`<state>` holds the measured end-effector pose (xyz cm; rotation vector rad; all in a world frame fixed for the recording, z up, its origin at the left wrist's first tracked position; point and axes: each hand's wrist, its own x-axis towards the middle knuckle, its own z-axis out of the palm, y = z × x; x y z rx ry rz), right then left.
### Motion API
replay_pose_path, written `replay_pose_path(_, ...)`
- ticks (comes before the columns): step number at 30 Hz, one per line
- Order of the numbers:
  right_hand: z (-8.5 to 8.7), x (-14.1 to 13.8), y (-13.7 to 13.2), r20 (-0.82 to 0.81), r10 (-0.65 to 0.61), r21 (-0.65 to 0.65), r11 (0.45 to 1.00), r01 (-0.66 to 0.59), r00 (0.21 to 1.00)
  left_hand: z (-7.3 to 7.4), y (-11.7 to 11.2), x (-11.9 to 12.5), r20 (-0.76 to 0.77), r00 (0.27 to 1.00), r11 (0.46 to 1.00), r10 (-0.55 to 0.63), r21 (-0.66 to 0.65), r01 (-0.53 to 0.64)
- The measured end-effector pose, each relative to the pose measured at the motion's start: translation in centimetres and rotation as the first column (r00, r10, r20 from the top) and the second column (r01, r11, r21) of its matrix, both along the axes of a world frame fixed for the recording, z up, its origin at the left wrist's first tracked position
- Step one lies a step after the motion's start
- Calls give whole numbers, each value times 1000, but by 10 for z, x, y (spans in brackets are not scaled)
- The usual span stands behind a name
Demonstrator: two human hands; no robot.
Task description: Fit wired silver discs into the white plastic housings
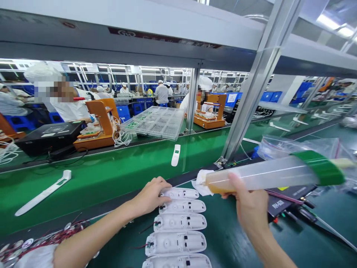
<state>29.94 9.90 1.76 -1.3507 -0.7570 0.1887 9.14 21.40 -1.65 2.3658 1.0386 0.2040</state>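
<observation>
My left hand (151,195) rests with curled fingers on the left end of the top white plastic shell (181,193) in a row of several white shells (178,232) lying on the green bench. My right hand (249,207) grips a large clear syringe-like glue tube (267,173) with amber fluid near its tip and a green band (320,168) toward its back. The tube lies nearly level, its tip wrapped in a white tissue (201,179) just above the top shell. Thin red and black wires stick out of the shells' left ends.
A green conveyor belt (111,175) runs beyond the bench carrying two white parts (175,155) (44,192). A slanted metal post (251,89) rises at centre right. Wired discs (33,242) lie at lower left, a black device (284,203) at right. Other workers sit across the belt.
</observation>
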Motion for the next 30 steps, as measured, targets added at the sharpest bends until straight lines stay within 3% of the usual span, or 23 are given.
replay_pose_path(5,-17,-39,14,11,131,-184,975,-127,991,-12,6,0,23,997,997,75,5,-75)
replay_pose_path(10,-30,-48,26,36,174,-289,944,-157,984,-18,6,0,60,992,994,108,-29,-107)
replay_pose_path(18,-52,-47,32,52,178,-337,930,-150,983,-21,4,0,97,986,990,133,-54,-128)
replay_pose_path(30,-51,-52,35,25,164,-368,919,-144,986,-21,1,0,108,987,993,120,-28,-117)
